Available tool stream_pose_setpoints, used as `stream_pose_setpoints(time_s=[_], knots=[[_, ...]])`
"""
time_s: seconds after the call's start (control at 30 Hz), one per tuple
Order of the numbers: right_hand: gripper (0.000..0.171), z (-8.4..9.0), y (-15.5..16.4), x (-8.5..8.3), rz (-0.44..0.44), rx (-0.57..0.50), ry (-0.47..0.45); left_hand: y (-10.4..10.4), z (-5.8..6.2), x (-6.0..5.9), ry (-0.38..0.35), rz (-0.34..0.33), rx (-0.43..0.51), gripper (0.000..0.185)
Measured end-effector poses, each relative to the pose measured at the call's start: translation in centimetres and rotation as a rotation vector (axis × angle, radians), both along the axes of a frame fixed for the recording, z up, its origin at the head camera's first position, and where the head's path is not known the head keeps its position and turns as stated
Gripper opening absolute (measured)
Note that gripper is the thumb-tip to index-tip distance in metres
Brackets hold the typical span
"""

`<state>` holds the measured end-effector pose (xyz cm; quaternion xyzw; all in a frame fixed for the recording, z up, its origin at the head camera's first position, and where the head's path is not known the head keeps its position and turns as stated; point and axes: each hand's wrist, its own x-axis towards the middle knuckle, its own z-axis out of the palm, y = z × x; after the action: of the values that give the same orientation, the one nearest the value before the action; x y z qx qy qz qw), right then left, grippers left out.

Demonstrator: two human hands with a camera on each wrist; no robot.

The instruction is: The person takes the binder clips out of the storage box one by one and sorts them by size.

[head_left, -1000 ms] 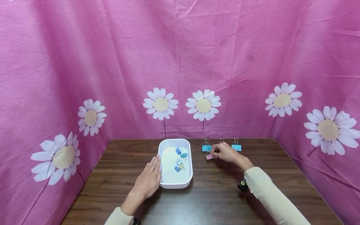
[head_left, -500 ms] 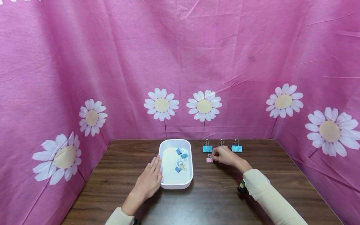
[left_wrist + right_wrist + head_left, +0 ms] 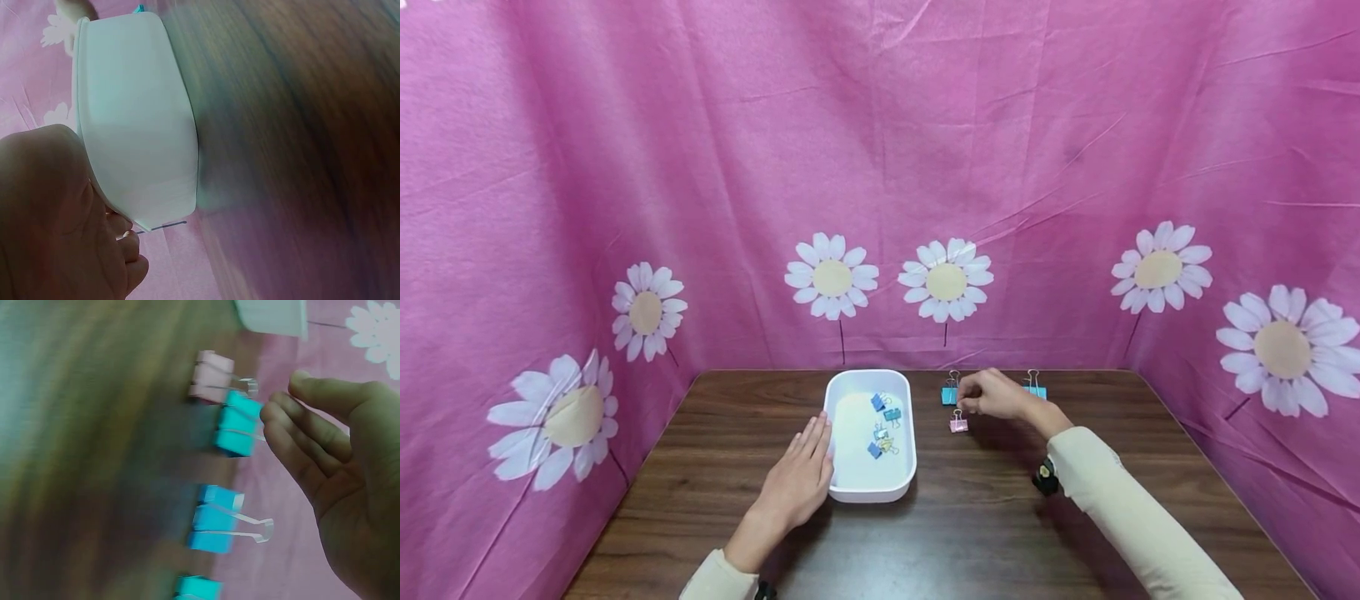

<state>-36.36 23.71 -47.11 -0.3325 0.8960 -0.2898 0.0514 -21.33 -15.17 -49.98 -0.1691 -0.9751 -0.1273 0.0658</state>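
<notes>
My left hand (image 3: 796, 482) lies flat on the dark wooden table (image 3: 970, 533), fingers straight and together, their tips touching the left wall of the white rectangular plastic tray (image 3: 831, 392); the left wrist view shows that same tray wall (image 3: 140, 125) right against my palm. Inside the tray, just right of those fingertips, a few small binder clips (image 3: 882, 425) lie loose, blue and teal with one yellowish.

My right hand (image 3: 992, 394) hovers beyond the tray's right side, holding nothing, fingers loosely bent and slightly apart. In the right wrist view the fingertips (image 3: 278, 415) are just beside the wire handle of a teal metal binder clip (image 3: 237, 431), though I cannot tell whether they touch it. The small pink binder clip (image 3: 958, 424) stands on the table just below my right fingers, clear of them. A teal binder clip (image 3: 949, 395) stands just left of the hand, and another teal clip (image 3: 1034, 388) shows past its right side.
</notes>
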Motion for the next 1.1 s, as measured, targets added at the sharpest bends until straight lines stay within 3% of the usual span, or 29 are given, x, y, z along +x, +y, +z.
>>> stream_pose_setpoints(time_s=[0.33,0.53,1.1], knots=[[0.006,4.6,-3.7,-1.6,0.115,0.035,-0.024,0.0,0.1,0.0,-0.012,0.0,-0.006,0.056],[0.006,5.8,-6.7,-1.9,0.202,0.087,-0.009,0.0,0.1,0.1,-0.019,0.003,-0.01,0.056],[0.008,7.6,-13.9,-3.1,0.242,0.192,0.038,-0.1,-0.1,-0.1,0.008,-0.011,-0.019,0.055]])
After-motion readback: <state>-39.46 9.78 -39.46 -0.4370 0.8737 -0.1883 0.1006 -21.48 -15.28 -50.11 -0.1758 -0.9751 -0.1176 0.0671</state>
